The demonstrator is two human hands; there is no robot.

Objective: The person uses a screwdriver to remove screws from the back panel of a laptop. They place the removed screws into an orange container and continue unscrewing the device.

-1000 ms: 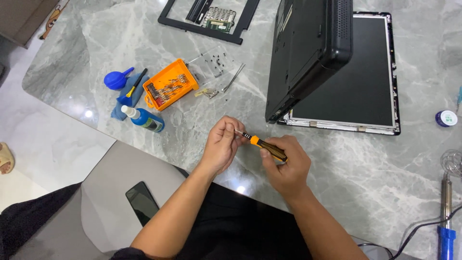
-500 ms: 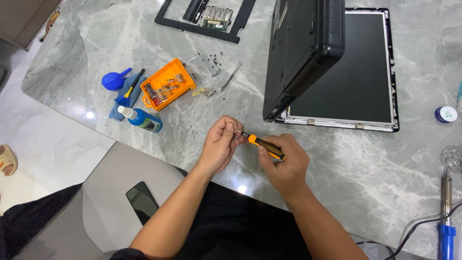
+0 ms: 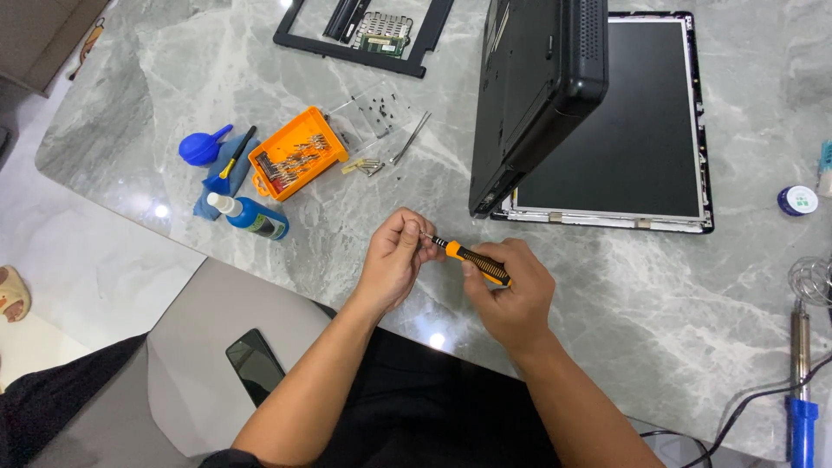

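Note:
My right hand (image 3: 511,290) grips an orange and black screwdriver (image 3: 471,257) by its handle, just above the near edge of the grey marble table (image 3: 607,286). My left hand (image 3: 397,256) pinches the tip of the screwdriver shaft between its fingertips. The bit itself is hidden by those fingers. Behind my hands stands an opened black laptop, its base (image 3: 533,87) tilted up over the flat screen panel (image 3: 637,121).
An orange bit case (image 3: 296,153), a blue blower (image 3: 201,146), a blue bottle (image 3: 251,217), loose screws (image 3: 377,113) and tweezers (image 3: 409,139) lie at left. A black bezel frame (image 3: 364,35) is at the back. A soldering iron (image 3: 802,381) lies at right. A phone (image 3: 254,364) rests on the seat.
Both hands stay together on the screwdriver. The view has shifted slightly; the hands have barely moved.

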